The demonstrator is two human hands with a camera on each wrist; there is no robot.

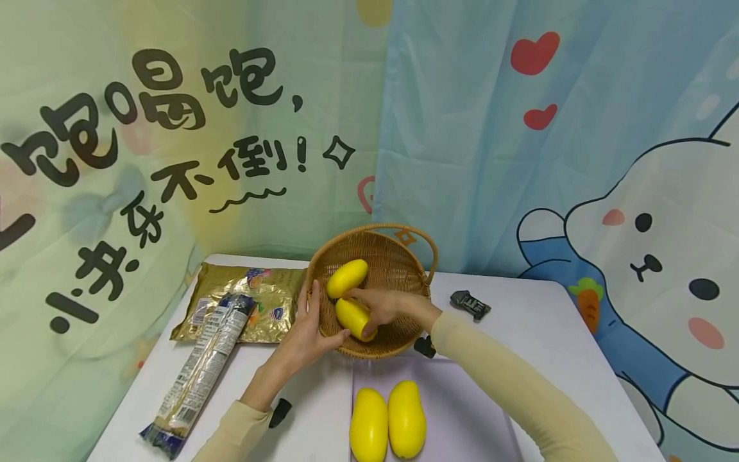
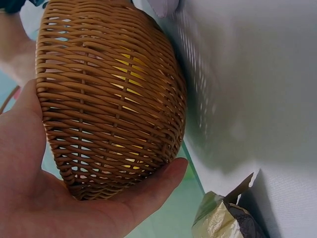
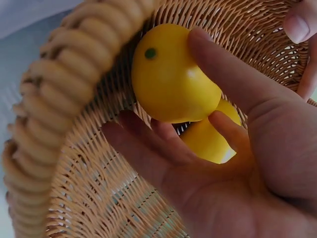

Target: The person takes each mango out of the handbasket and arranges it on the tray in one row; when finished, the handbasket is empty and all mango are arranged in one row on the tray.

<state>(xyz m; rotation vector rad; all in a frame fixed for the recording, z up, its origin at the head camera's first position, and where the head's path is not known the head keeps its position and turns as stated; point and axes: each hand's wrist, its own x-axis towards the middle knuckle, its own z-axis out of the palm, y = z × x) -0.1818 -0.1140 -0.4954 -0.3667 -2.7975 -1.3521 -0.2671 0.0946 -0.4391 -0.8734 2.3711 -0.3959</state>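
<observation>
A woven wicker basket (image 1: 401, 266) is tilted with its opening toward me on the white table. My left hand (image 1: 308, 337) grips its left side, thumb and fingers spread around the wall; the left wrist view shows the weave (image 2: 109, 99) between them. Inside the basket are two yellow mangoes. My right hand (image 1: 388, 307) reaches in and holds the lower mango (image 1: 351, 317) between thumb and fingers. The upper mango (image 1: 348, 278) lies just behind it. In the right wrist view, the held mango (image 3: 171, 74) shows a green dot and partly hides the other mango (image 3: 208, 141).
Two more yellow mangoes (image 1: 369, 423) lie side by side on a lilac mat (image 1: 462, 404) in front. Left of the basket, a long silver-and-blue packet (image 1: 202, 372) rests over a gold foil bag (image 1: 271, 295). A small black packet (image 1: 470, 305) lies at the right; curtains hang behind.
</observation>
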